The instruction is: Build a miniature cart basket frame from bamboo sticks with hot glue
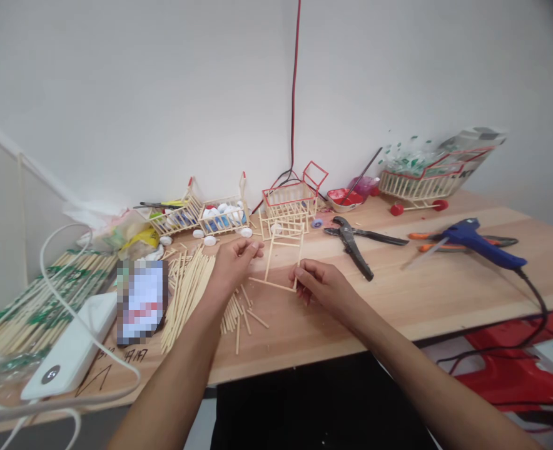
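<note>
My right hand (321, 281) pinches one side of a small frame of thin wooden sticks (284, 244), above the front middle of the table. The frame is tilted, with several crosspieces near its far end and a longer stick across its near end. My left hand (236, 259) is just left of the frame, apart from it, with thumb and fingertips pressed together. Whatever those fingertips may hold is too small to tell. Beneath and beside the left hand lies a spread pile of loose sticks (189, 297). A stick cart with red-edged rim (288, 197) stands behind the frame.
Cutting pliers (351, 247) and a blue glue gun (483, 244) lie to the right. A red paint bowl (344, 200) and a larger filled cart (417, 187) stand behind. Left are a white power bank (72, 344), cables, a pixelated item (141, 303) and bundled sticks (55, 294).
</note>
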`<state>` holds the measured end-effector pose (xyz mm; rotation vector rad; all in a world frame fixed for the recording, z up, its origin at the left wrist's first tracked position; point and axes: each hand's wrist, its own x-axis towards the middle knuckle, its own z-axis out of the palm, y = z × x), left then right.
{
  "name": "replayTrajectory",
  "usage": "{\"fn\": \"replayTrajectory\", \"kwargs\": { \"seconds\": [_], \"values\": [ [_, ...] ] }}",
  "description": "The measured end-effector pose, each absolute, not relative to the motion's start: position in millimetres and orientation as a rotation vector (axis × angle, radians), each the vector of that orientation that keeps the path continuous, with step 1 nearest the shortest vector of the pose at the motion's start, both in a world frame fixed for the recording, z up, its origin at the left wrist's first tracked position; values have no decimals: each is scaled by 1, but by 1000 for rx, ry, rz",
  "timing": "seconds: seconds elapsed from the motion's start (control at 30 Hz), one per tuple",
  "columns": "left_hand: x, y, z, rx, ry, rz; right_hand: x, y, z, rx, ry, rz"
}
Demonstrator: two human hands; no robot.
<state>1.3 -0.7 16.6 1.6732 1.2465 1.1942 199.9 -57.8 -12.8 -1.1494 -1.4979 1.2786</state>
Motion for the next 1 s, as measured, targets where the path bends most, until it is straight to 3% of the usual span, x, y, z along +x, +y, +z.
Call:
{"fn": "replayTrajectory", "kwargs": {
  "seconds": [1.0],
  "values": [
    [4, -3, 21, 1655, 1229, 1164, 198, -60, -10, -1185, -1564, 1172]
  ]
}}
